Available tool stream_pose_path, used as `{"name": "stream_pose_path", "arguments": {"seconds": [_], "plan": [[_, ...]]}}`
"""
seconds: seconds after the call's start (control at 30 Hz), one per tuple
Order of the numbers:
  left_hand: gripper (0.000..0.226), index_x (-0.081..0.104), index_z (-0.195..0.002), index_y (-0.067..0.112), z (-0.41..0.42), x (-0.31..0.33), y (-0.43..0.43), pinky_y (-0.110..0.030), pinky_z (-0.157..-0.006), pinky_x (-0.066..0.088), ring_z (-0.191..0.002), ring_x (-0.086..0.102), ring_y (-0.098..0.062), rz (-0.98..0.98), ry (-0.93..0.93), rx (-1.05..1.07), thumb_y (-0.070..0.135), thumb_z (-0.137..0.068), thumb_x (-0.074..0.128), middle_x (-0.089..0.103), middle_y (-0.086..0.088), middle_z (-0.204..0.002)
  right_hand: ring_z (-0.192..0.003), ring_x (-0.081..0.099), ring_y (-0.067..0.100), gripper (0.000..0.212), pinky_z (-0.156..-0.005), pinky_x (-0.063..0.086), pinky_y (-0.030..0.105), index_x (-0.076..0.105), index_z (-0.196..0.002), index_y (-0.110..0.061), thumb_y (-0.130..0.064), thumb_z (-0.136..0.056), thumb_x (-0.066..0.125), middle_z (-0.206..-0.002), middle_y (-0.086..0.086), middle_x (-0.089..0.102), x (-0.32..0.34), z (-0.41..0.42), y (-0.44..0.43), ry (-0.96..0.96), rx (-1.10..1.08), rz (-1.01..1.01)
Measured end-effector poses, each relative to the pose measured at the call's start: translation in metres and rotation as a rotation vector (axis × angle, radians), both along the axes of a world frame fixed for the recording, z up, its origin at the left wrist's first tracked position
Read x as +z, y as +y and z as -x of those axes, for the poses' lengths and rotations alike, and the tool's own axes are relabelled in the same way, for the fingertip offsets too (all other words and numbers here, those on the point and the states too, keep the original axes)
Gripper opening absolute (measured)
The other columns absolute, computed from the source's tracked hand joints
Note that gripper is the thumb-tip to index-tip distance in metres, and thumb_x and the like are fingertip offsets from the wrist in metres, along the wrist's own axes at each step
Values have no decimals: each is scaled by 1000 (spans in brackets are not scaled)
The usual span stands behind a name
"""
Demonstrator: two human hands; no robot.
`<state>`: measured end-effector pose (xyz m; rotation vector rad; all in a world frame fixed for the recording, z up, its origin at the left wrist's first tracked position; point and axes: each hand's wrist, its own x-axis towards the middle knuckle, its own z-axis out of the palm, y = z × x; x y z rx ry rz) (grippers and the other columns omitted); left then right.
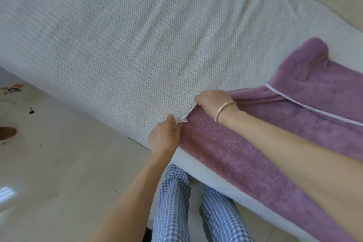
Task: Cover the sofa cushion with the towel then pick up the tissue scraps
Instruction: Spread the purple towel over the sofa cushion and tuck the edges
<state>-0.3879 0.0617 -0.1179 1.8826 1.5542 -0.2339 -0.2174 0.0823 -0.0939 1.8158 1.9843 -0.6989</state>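
Note:
A purple towel (pixel 231 155) with white piping lies partly folded over the right part of the pale, textured sofa cushion (pixel 117 45). My left hand (pixel 165 135) pinches the towel's white-edged corner near the cushion's front edge. My right hand (pixel 212 102), with a silver bangle on the wrist, grips the same edge a little farther back. Most of the cushion to the left is bare. No tissue scraps can be made out for certain.
Light tiled floor (pixel 59 163) runs along the left and bottom. Small colourful items (pixel 12 88) and a dark clip (pixel 31 110) lie on it at far left. My legs in blue checked trousers (pixel 172 202) stand against the cushion's front.

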Motion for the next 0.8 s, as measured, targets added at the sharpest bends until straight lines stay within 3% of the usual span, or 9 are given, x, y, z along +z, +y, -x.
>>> {"name": "stream_pose_path", "arguments": {"seconds": [0.2, 0.27, 0.37, 0.57, 0.7, 0.73, 0.8], "plan": [[23, 39, -80, 13, -7, 1, -4, -31, -54, 33, -69, 57, -31, -36, 80, -22, 30, -93, 45, 53, -4, -74, -109, 50, 28, 24, -79, 47, 40, 51, -110, -5, 2, -89, 43, -116, 14, 49, -19, 11, -22, 195, -289, -42], [12, 47, -94, 12, -15, 8, 0, -32, -54, 36, -71, 58, -31, -76, 81, -56, 23, -92, 46, 56, -7, -94, -106, 52, 28, 27, -67, 46, 38, 50, -114, -7, 1, -89, 44, -118, 12, 48, -19, 6, -32, 213, -359, -108], [24, 48, -116, 15, -38, 19, 9, -30, -56, 36, -78, 61, -32, -131, 52, -106, 21, -92, 48, 53, -7, -117, -100, 55, 27, 31, -56, 38, 31, 49, -116, -8, 3, -87, 45, -118, 10, 48, -15, -19, -50, 159, -469, -207], [27, 52, -119, 12, -136, 29, -1, -36, -59, 41, -87, 60, -33, -152, -86, -248, 18, -94, 45, 51, -8, -122, -108, 55, 28, 39, -64, 49, 39, 48, -124, -10, 2, -87, 44, -127, 11, 47, -6, -104, -96, 37, -637, -248], [30, 52, -122, 10, -186, 25, -13, -42, -69, 46, -97, 59, -34, -141, -127, -300, 14, -93, 44, 52, -10, -125, -78, 66, 36, 30, -46, 53, 39, 64, -104, -2, 6, -77, 53, -108, 23, 63, 5, -139, -105, 5, -700, -427], [29, 53, -121, 10, -202, 22, -15, -42, -71, 46, -99, 58, -33, -143, -129, -307, 14, -94, 43, 54, -11, -124, -79, 65, 36, 30, -46, 53, 40, 63, -106, -3, 5, -78, 53, -108, 23, 63, 5, -154, -106, -27, -711, -414], [27, 57, -115, 9, -218, 16, -13, -41, -72, 46, -98, 58, -33, -145, -121, -299, 17, -96, 39, 58, -13, -118, -97, 59, 34, 33, -62, 53, 41, 54, -118, -7, -2, -87, 46, -116, 19, 57, 2, -172, -106, -67, -725, -320]]}}
